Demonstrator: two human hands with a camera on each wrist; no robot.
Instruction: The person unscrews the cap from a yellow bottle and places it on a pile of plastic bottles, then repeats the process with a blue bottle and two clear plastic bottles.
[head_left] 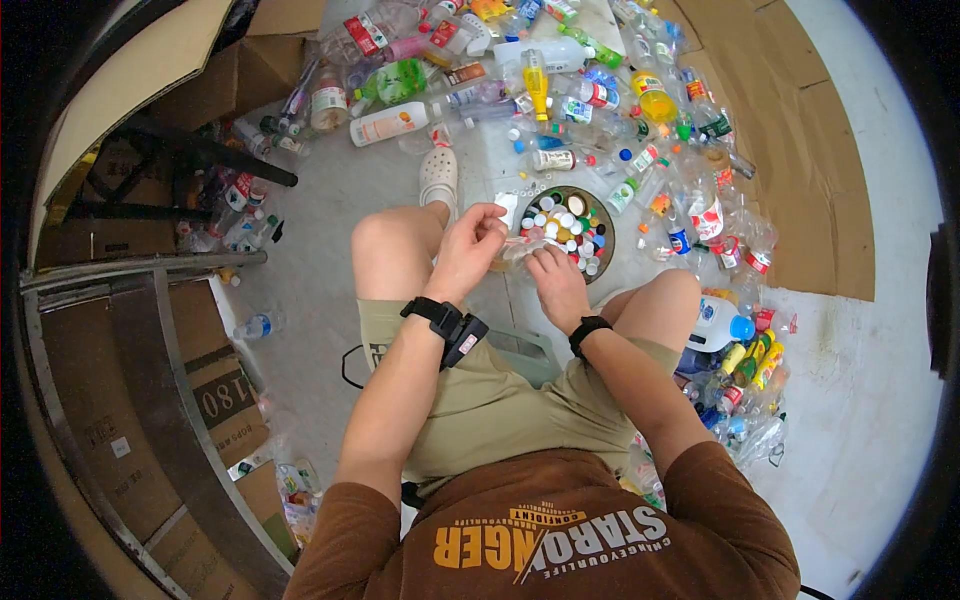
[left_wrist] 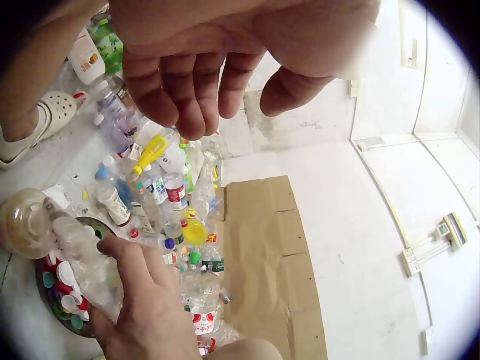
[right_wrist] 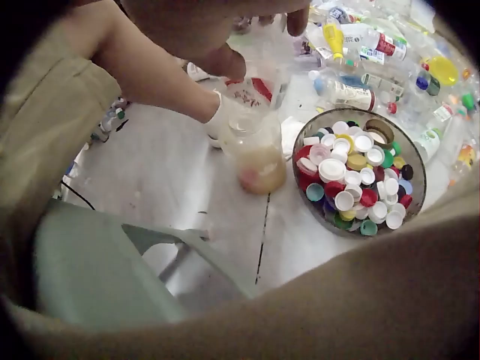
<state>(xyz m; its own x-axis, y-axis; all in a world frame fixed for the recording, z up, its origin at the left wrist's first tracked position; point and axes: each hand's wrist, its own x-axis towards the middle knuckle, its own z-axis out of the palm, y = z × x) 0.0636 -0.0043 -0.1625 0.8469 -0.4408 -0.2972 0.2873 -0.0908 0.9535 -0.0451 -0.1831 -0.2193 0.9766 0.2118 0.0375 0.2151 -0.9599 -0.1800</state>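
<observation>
My right hand (head_left: 560, 285) grips a clear, crumpled plastic bottle (left_wrist: 86, 262), which lies over the edge of a round tub (head_left: 614, 245) of loose bottle caps (head_left: 567, 225). In the left wrist view the right hand's (left_wrist: 146, 300) thumb and fingers are bent round the bottle's side. My left hand (head_left: 470, 250) hovers near the bottle's other end; its fingers (left_wrist: 206, 90) hang loosely bent with nothing between them. Under the hands, on the floor, stands a clear container (right_wrist: 259, 169) with cloudy yellowish liquid in its bottom, partly hidden in the head view.
A heap of empty bottles (head_left: 600, 95) curves from the front round to the right. Flattened cardboard (head_left: 800, 150) lies beyond it. At left is a metal rack (head_left: 165, 320) with cardboard boxes. A green stool (right_wrist: 105, 262) is under the person; a white clog (head_left: 438, 178) stands ahead.
</observation>
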